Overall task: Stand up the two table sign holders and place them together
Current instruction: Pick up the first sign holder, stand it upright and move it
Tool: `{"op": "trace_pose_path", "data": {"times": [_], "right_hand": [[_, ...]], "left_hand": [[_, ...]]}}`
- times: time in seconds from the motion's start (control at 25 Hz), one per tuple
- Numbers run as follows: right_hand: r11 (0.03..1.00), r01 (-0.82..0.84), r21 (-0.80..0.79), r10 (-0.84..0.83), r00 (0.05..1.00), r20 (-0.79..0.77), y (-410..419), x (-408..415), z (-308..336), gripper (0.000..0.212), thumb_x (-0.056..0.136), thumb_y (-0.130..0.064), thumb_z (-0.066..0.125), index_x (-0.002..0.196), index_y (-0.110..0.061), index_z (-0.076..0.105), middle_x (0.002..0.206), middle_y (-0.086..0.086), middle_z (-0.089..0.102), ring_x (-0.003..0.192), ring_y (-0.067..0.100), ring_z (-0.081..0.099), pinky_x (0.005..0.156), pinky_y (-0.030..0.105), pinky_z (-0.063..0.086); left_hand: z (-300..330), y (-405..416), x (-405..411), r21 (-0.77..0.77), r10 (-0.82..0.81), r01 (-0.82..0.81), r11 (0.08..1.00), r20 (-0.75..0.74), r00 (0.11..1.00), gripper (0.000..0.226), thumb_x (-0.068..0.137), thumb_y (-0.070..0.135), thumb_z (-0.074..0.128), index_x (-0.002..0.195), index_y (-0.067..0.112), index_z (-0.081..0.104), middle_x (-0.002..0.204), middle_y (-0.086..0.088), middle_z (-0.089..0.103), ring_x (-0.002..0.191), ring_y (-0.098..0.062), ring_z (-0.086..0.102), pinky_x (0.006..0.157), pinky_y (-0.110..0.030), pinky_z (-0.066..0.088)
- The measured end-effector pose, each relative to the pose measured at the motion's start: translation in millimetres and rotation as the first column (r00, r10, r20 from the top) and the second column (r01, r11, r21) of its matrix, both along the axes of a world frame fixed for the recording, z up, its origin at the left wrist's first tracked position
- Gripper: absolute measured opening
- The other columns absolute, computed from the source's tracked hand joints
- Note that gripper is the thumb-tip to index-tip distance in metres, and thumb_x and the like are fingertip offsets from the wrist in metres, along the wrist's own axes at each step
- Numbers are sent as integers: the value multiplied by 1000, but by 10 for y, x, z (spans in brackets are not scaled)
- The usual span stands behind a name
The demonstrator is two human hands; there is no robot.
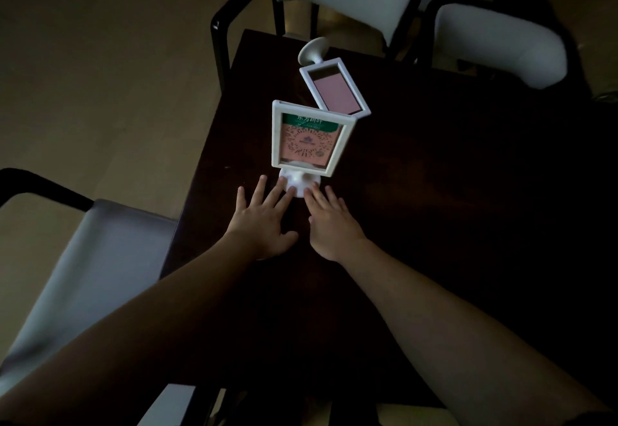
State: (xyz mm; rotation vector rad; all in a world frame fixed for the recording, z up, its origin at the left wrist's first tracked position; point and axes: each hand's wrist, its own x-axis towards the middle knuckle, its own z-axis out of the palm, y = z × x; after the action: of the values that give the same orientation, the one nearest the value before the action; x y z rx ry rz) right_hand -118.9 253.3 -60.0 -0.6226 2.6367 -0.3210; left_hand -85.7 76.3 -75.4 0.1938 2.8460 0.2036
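One white sign holder (309, 139) stands up on the dark bench (434, 191). It has a pink and green card with a code pattern inside its frame. Its round white foot (300, 184) sits right at the tips of the fingers of both hands.

The left hand (264, 221) lies flat and spread wide. The fingers (275, 191) are stretched out, and the tips of two of them touch the left side of the round foot. They do not wrap around it.

The right hand (332, 223) is flat and spread out too. Its fingers (312, 196) touch the right side of the foot. Neither hand has hold of anything.

The second sign holder (334, 89) is just past the first one, farther from the fingers. It lies tipped over on the bench. Its pink card faces up and its round foot (312, 51) points away toward the far edge. Its lower corner looks very close to the top corner of the standing one, but I cannot tell if they touch.

Chairs with pale seats (495, 41) stand beyond the bench, well past the fingers. One more pale chair (100, 258) is off to the left of the left hand.
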Motion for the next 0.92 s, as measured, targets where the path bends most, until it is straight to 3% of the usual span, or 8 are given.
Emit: {"op": "trace_pose_path", "data": {"times": [0.44, 0.92], "right_hand": [[985, 163, 52, -162, 987, -11, 620, 121, -37, 64, 104, -21, 33, 157, -19, -2, 166, 0, -11, 151, 25, -11, 121, 45, 1], [944, 327, 37, -327, 945, -8, 2181, 398, -63, 62, 103, -25, 34, 158, -18, 4, 167, 3, -5, 151, 28, -8, 121, 47, 2]], "left_hand": [[3, 631, -212, -16, -160, 160, 987, 23, 987, 99, 71, 75, 20, 155, 33, -12, 164, 3, -18, 147, -30, -24, 115, -64, -8], [50, 2252, -231, -74, -344, 348, 935, 61, 937, 95, 79, 71, 33, 155, 34, -11, 164, 4, -19, 146, -29, -26, 115, -64, -9]]}}
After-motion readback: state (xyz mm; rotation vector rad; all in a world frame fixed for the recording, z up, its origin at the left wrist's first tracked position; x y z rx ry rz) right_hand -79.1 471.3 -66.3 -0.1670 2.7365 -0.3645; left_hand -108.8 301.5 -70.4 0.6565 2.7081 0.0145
